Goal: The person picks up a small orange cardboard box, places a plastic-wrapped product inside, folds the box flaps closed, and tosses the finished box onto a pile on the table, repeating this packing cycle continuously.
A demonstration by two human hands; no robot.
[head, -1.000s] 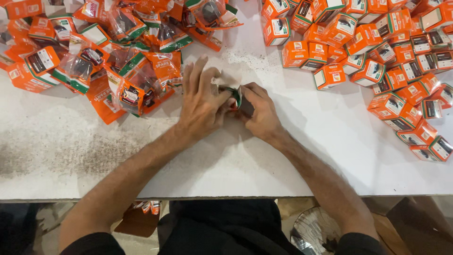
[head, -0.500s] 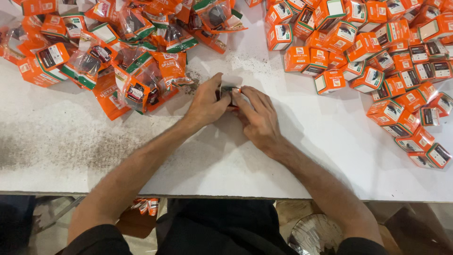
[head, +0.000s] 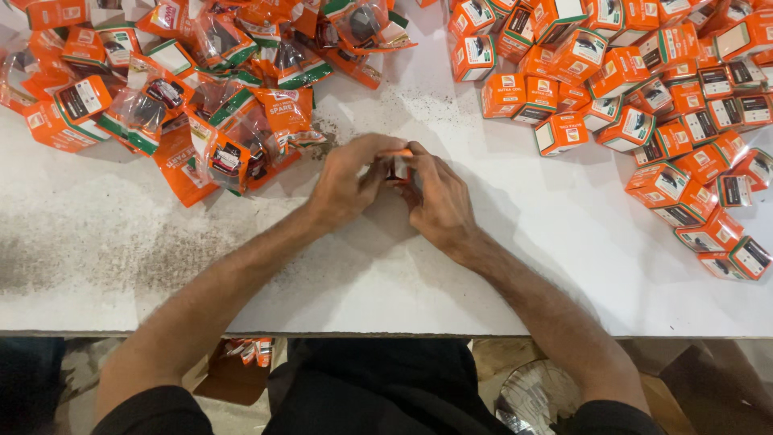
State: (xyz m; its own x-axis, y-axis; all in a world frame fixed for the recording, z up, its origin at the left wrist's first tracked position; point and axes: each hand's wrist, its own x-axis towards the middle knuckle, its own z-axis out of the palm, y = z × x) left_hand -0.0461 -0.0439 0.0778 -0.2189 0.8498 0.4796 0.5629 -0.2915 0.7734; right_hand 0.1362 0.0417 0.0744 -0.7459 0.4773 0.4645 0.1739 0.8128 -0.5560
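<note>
Head view: left hand [head: 348, 181] and right hand [head: 435, 201] both pinch one small orange box [head: 398, 165] at desk [head: 362, 274] centre, fingers curled shut on it. Looks like flap closing; next needs a firm tuck. Pouches [head: 209, 89] far left, boxes [head: 644, 80] far right.

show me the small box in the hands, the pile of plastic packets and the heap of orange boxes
small box [head: 397, 166], head view, its visible middle between the fingers
plastic packets [head: 201, 89], head view, middle of the pile
orange boxes [head: 644, 89], head view, middle of the heap
</note>
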